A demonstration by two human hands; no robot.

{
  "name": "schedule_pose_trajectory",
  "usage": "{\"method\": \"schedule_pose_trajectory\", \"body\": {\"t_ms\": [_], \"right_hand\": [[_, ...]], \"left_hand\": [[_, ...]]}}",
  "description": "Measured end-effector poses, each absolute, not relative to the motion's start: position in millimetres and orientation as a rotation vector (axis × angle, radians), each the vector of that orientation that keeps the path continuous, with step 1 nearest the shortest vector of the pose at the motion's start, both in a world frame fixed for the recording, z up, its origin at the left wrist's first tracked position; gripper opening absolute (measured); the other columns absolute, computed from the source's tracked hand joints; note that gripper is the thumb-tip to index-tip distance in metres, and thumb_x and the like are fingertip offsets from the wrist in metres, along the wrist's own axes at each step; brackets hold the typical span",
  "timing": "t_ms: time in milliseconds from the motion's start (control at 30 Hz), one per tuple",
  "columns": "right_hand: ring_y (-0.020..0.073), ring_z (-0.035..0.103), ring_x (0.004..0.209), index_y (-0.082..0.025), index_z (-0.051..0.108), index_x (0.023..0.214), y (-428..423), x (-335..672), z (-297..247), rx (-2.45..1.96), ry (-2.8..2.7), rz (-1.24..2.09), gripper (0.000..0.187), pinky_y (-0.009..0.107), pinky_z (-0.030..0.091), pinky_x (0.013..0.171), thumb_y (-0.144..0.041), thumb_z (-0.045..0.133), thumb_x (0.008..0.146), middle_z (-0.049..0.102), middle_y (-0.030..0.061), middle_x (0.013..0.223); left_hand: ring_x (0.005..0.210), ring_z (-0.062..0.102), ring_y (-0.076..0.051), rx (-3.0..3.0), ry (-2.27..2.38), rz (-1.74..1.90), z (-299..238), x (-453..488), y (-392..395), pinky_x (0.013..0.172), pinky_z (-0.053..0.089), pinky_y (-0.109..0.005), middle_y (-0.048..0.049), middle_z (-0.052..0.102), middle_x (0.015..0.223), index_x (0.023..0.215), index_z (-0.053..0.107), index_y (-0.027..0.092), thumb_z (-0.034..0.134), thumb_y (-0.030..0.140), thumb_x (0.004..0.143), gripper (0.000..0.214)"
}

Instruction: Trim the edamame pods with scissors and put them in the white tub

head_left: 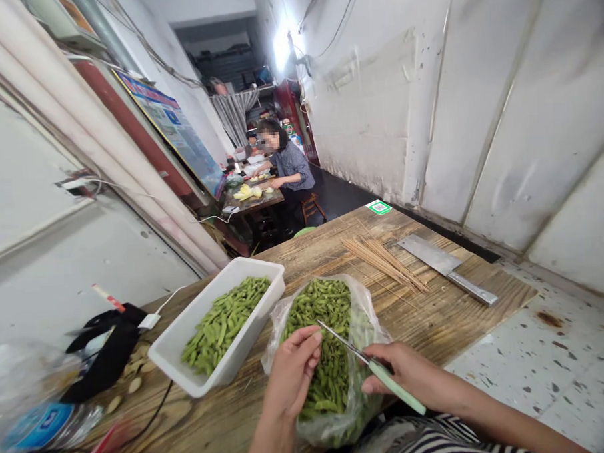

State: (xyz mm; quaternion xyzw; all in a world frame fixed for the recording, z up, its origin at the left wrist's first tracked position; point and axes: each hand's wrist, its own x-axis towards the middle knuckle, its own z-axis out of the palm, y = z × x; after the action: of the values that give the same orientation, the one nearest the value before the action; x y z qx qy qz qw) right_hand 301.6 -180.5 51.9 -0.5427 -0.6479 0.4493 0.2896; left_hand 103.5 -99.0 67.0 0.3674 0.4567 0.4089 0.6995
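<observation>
My right hand [396,372] is closed round the pale green handle of a pair of scissors [355,352], whose blades point up and left over the bag. My left hand [298,363] is closed in a pinch near the blade tips; what its fingers hold, if anything, is too small to make out. Below both hands, an open clear plastic bag [364,310] is full of green soybean pods [326,386]. To the left stands a white plastic tub [228,380] with more green pods [226,323] in it.
Thin wooden skewers [383,259] and a cleaver [446,263] lie on the wooden table [303,253] beyond the bag. A green code card [378,208] is at the far edge. At left are a bottle [53,424] and a black cable. A person [292,163] sits at another table behind.
</observation>
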Motion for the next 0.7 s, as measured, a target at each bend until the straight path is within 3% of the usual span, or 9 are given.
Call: {"method": "schedule_pose_trajectory", "body": {"t_ms": [167,367,500,700], "right_hand": [[0.0112,0.04,0.061,-0.015,0.062,0.083,-182,304,54,-1.409,-1.697,1.231,0.032,0.017,0.031,0.053,-0.047,0.065,0.077,0.046,-0.0051,0.065],[0.0134,0.049,0.067,-0.017,0.063,0.086,-182,307,67,-1.438,-1.749,1.218,0.034,0.017,0.035,0.057,-0.049,0.066,0.076,0.055,-0.0034,0.072],[0.0155,0.054,0.068,-0.019,0.064,0.092,-181,309,74,-1.509,-1.835,1.197,0.036,0.02,0.039,0.061,-0.051,0.065,0.075,0.061,-0.0016,0.077],[0.0184,0.057,0.073,-0.019,0.064,0.096,-180,309,77,-1.517,-1.883,1.174,0.042,0.022,0.042,0.065,-0.056,0.062,0.076,0.064,0.0011,0.082]], "left_hand": [[0.067,0.059,-0.009,0.768,1.034,1.0,68,104,-97,0.045,0.036,-0.013,-0.0062,0.067,0.082,0.072,0.066,0.011,0.083,0.031,0.053,0.032],[0.049,0.05,-0.006,1.084,1.126,1.025,60,101,-99,0.047,0.039,-0.016,-0.0004,0.064,0.059,0.075,0.067,0.011,0.076,0.037,0.064,0.029],[0.053,0.055,-0.009,1.111,1.136,0.943,61,101,-103,0.053,0.044,-0.02,-0.0027,0.068,0.065,0.089,0.069,0.011,0.075,0.038,0.064,0.037],[0.048,0.053,-0.009,1.138,1.123,0.873,68,101,-104,0.048,0.041,-0.02,-0.0012,0.065,0.06,0.084,0.069,0.011,0.074,0.04,0.065,0.035]]}}
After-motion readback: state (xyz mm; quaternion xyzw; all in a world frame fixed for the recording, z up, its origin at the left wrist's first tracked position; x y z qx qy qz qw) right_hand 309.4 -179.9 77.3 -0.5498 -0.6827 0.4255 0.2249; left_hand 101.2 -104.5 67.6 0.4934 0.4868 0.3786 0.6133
